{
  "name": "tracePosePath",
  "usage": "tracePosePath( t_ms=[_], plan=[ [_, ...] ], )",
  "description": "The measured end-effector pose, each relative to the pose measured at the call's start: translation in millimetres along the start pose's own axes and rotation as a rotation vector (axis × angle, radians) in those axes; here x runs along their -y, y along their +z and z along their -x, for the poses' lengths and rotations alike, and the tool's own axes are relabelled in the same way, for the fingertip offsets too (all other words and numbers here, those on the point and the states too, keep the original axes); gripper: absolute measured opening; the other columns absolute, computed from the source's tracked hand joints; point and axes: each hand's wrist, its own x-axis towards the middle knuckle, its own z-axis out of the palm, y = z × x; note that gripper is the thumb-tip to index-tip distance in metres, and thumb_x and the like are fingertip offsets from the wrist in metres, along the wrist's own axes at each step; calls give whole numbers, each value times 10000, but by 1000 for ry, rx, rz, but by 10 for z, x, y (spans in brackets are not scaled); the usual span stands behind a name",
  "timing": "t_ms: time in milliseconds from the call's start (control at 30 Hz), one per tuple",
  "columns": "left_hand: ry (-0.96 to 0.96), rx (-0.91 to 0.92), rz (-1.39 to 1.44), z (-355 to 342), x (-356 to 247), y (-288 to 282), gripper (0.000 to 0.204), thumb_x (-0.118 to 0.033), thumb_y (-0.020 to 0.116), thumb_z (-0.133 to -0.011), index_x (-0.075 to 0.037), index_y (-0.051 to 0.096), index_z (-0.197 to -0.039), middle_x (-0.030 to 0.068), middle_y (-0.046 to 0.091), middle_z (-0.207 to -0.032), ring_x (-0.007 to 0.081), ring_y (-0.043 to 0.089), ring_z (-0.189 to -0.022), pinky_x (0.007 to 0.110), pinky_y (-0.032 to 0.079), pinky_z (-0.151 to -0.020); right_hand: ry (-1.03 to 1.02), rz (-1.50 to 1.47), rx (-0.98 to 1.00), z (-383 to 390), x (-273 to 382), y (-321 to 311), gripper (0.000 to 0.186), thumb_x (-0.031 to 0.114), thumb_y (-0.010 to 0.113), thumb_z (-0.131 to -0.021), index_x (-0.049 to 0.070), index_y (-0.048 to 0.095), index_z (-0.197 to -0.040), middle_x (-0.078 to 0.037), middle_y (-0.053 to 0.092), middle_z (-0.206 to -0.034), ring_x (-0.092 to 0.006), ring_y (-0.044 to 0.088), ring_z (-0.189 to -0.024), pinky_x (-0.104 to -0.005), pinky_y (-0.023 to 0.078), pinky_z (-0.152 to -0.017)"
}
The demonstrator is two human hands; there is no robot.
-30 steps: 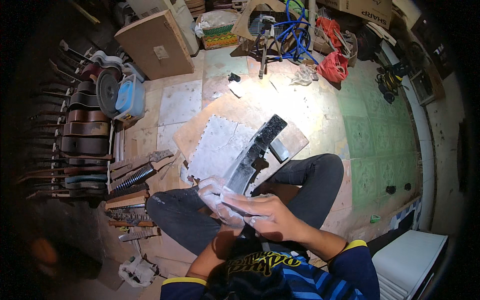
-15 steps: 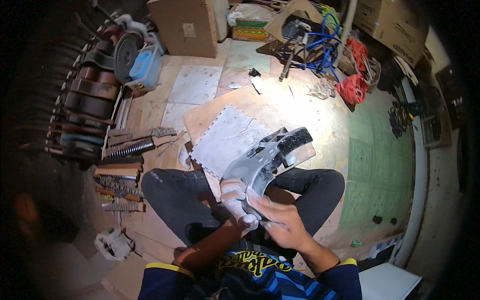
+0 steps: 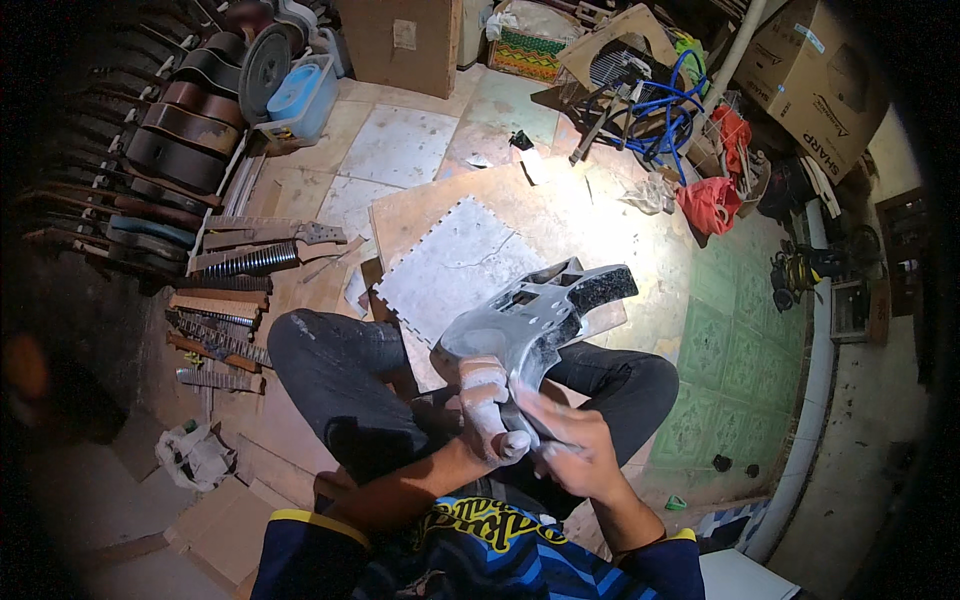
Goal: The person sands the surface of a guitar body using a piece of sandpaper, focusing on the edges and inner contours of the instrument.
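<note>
A grey guitar body [image 3: 490, 325] with cut-out cavities and a darker, dust-speckled edge is held tilted above my lap. White dust coats my left hand [image 3: 487, 405], which is closed around the near end of the body. Against the near right edge of the body presses my right hand [image 3: 575, 440], its fingers together and blurred by motion. A grey sliver shows under those fingers, but its kind cannot be made out. Beyond the body, a pale foam mat [image 3: 455, 265] with toothed edges lies on a wooden board [image 3: 400, 215].
Guitars [image 3: 180, 150] hang in a row at the left. Several guitar necks [image 3: 220, 300] lie on the floor below them. A clear tub with a blue container [image 3: 297, 100], blue hose [image 3: 650, 130], a red bag [image 3: 708, 203] and cardboard boxes [image 3: 810, 90] stand farther back.
The view has shifted slightly. The guitar body has turned a little, showing more of its cavities. My right hand has slid slightly along the edge; my left keeps its grip.
</note>
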Motion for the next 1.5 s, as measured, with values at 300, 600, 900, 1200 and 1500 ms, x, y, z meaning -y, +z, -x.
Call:
tracePosePath(
  t_ms=[300,600,900,1200,1500],
  plan=[
    [8,11,-12,-76,32,7,779,-739,604,-817,-56,368,-1108,126,411,-1032,261,462,-956,434,410,-877,-4,-90,6,71,-220,5,588,-83,475,-746,-9,616,-1312,-269,579,-1362,-356,557,-1304,-368,392,-1118],
    [2,46,-58,-245,64,-83,814,-750,652,-793,-60,364,-1117,128,408,-1036,267,458,-955,438,407,-870,-18,68,-76,-104,-389,44,586,-54,486,-775,-12,595,-1350,-243,568,-1399,-343,532,-1337,-406,355,-1146],
    [7,13,-22,-261,117,-92,747,-696,671,-813,-64,376,-1081,113,383,-1028,241,421,-951,412,377,-869,65,275,-138,-207,-441,-55,580,-53,495,-772,-19,594,-1343,-251,574,-1382,-345,535,-1331,-380,377,-1135],
    [-171,-58,31,-429,-30,-142,665,-629,655,-856,-68,369,-1069,110,381,-1033,222,425,-977,408,379,-898,14,294,-129,-188,-360,-1,661,-79,479,-760,24,542,-1410,-236,534,-1432,-332,507,-1357,-368,372,-1134],
    [-291,-94,46,-546,-217,-63,436,-425,593,-896,-61,393,-1028,102,412,-1028,204,452,-970,370,404,-912,4,393,-154,-355,-402,61,716,-80,540,-760,124,507,-1446,-189,529,-1426,-375,553,-1250,-398,497,-1022]
  ],
)
